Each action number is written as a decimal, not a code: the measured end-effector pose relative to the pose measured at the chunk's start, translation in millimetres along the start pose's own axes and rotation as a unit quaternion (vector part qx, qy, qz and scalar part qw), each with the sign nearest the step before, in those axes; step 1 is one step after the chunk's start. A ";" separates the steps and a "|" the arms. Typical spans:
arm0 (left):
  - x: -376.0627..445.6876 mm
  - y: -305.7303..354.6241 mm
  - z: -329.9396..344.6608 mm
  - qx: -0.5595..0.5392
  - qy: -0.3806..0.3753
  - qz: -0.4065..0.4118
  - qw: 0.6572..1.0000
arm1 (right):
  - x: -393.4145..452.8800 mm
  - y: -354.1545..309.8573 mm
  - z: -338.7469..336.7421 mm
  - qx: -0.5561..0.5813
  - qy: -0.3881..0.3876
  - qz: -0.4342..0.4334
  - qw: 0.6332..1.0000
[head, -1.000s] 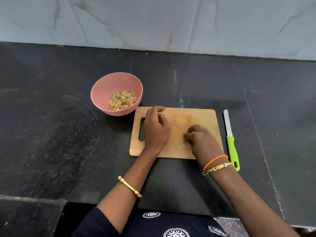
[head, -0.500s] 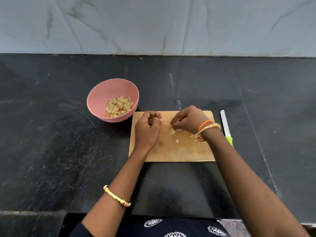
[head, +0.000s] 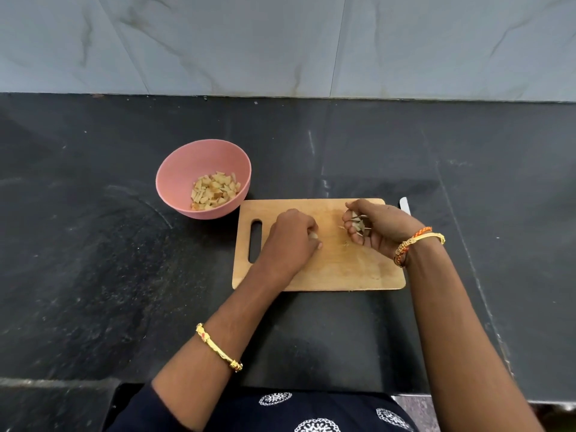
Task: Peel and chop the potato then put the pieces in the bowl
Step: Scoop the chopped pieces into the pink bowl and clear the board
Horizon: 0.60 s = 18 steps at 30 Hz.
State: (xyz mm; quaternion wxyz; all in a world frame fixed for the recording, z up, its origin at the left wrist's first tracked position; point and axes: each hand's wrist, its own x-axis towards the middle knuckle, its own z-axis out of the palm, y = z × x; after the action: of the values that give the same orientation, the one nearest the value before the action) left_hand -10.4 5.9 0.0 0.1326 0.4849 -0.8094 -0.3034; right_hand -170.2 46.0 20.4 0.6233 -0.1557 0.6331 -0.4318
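**Last scraps off the board, bowl still waiting**

You are in the clean-up end of the job. Most of the chopped potato pieces already lie in the pink bowl, which sits on the worktop at about ten o'clock from the chopping board, just off its far left corner. The board itself looks nearly bare, with only a few pale flecks near its middle.

Your right hand hovers over the far right part of the board, fingers curled round a small cluster of thin pale scraps; whether these are potato pieces or peel, you cannot tell from here. Your left hand rests on the board's middle, fingers curled under, with something pale at the fingertips, too small to name.

The knife lies on the worktop at three o'clock from the board, mostly hidden behind your right wrist.

The next move, as it appears, is to carry what your right hand holds across to the bowl at ten o'clock if it is potato, keeping the grip closed so nothing drops on the way.
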 end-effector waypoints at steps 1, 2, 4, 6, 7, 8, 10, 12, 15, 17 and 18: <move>1.5 1.8 -2.0 0.004 -0.008 -0.005 1.000 | -0.6 0.8 -0.6 -0.013 0.010 -0.007 1.000; 3.1 2.9 -3.9 0.005 -0.015 -0.011 1.000 | -1.2 2.0 -1.6 -0.026 0.018 -0.015 0.999; 6.3 4.2 -6.6 0.002 -0.018 -0.022 1.000 | -3.2 4.1 -3.4 -0.064 0.030 -0.027 0.997; 8.9 5.8 -7.5 0.009 -0.021 -0.029 0.999 | -5.3 6.5 -3.5 -0.093 0.039 -0.034 0.994; 10.3 7.7 -7.7 0.016 -0.026 -0.031 0.999 | -6.3 7.6 -2.5 -0.106 0.046 -0.036 0.993; 11.7 10.5 -8.8 0.026 -0.036 -0.034 0.998 | -6.7 8.2 -0.2 -0.122 0.054 -0.039 0.990; 16.6 16.7 -12.5 0.054 -0.070 -0.041 0.995 | -7.9 9.1 5.7 -0.151 0.064 -0.045 0.985; 23.8 21.0 -16.4 0.086 -0.111 -0.046 0.989 | -7.7 9.4 10.9 -0.173 0.062 -0.059 0.981; 30.2 23.3 -19.0 0.113 -0.157 -0.045 0.980 | -7.2 11.3 18.4 -0.237 0.056 -0.080 0.967; 31.8 23.1 -19.3 0.124 -0.164 -0.036 0.978 | -6.8 15.4 22.0 -0.287 0.060 -0.097 0.951; 32.2 22.5 -20.0 0.126 -0.167 -0.032 0.977 | -6.8 17.4 23.3 -0.300 0.066 -0.104 0.946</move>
State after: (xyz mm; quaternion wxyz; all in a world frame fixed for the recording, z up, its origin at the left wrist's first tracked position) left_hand -31.9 -21.4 27.0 -0.0762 0.4658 -0.8361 -0.2794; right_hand -141.5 52.8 15.5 0.4558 -0.3719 0.7535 -0.2936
